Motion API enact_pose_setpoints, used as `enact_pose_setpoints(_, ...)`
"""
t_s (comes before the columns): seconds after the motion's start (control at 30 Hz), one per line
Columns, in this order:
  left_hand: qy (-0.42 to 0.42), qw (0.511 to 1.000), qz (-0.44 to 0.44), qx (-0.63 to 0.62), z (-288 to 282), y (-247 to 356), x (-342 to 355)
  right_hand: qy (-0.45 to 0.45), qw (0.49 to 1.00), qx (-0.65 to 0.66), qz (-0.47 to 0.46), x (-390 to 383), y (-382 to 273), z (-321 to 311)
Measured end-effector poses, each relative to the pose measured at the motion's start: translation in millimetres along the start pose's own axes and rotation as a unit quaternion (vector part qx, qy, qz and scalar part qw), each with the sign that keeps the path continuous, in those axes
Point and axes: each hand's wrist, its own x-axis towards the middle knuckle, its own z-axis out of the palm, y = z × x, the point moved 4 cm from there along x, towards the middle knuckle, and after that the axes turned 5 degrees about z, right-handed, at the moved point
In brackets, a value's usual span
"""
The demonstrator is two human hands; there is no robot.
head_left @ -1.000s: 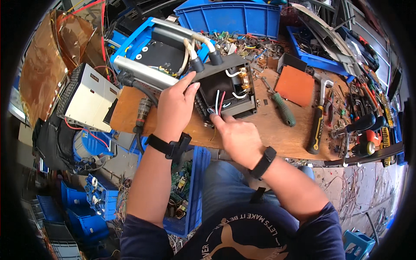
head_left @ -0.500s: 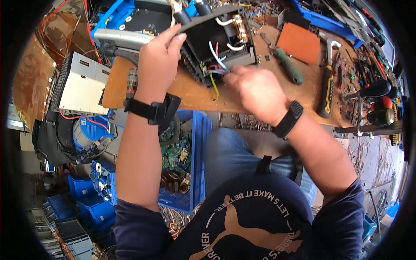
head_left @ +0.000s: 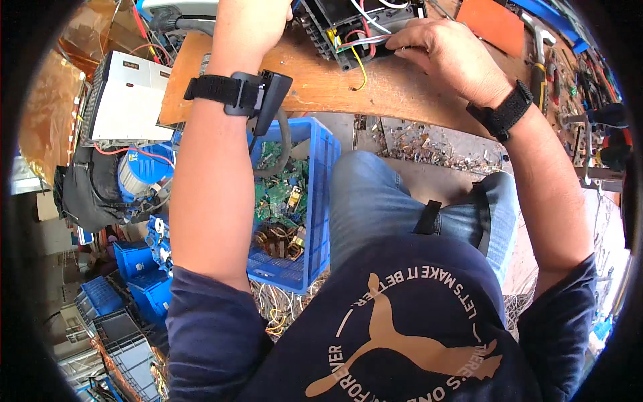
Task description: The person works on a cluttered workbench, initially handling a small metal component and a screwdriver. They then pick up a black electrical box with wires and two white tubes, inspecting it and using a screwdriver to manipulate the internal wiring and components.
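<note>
A black electronic housing (head_left: pixel 333 13) with finned sides lies at the far edge of the view, partly cut off. Out of its near side come several thin wires (head_left: pixel 365 41), white, red and grey. A yellow wire (head_left: pixel 362 74) hangs loose over the bench. With thumb and fingers closed, my right hand (head_left: pixel 452 57) pinches the wire bundle at the housing's right. My left hand (head_left: pixel 258 27) is left of the housing, its fingers mostly beyond the upper rim, so their grip is hidden.
The wooden bench (head_left: pixel 321 98) runs across the top, with an orange sheet (head_left: pixel 492 25), a hammer (head_left: pixel 541 47) and hand tools at right. Below it stands a blue crate (head_left: pixel 321 194) of circuit boards (head_left: pixel 278 191). A white-cased unit (head_left: pixel 130 100) is at left.
The whole view has shifted, so bench and housing sit higher in it. My right hand has moved right relative to the housing, drawing the wires out straighter. My left fingers have left the view.
</note>
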Motion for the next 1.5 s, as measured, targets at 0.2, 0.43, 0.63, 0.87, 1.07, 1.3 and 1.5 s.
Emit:
enact_pose_setpoints(0.2,-0.007,0.999,-0.030,-0.029,3,-9,4,-0.010,0.999,0.035,0.040,-1,4,13)
enact_pose_setpoints(0.43,-0.010,0.999,-0.052,-0.010,-1,-13,6,0.000,0.999,0.028,0.019,-3,-5,16)
enact_pose_setpoints(0.63,-0.006,0.997,-0.056,-0.044,4,-13,7,-0.013,0.999,0.015,0.036,-9,-11,6)
enact_pose_setpoints(0.87,-0.004,0.998,-0.061,-0.024,4,-2,7,0.003,1.000,0.021,0.013,-6,-7,0)
enact_pose_setpoints(1.07,-0.001,0.998,-0.059,-0.030,0,-1,4,-0.009,1.000,0.007,-0.008,-3,-16,-10)
enact_pose_setpoints(1.3,-0.002,0.999,-0.033,-0.021,-13,-3,10,-0.029,0.998,-0.036,-0.051,3,-13,-18)
enact_pose_setpoints(1.5,0.000,0.999,-0.026,0.039,-14,3,1,-0.059,0.997,-0.050,-0.020,-19,-26,-12)
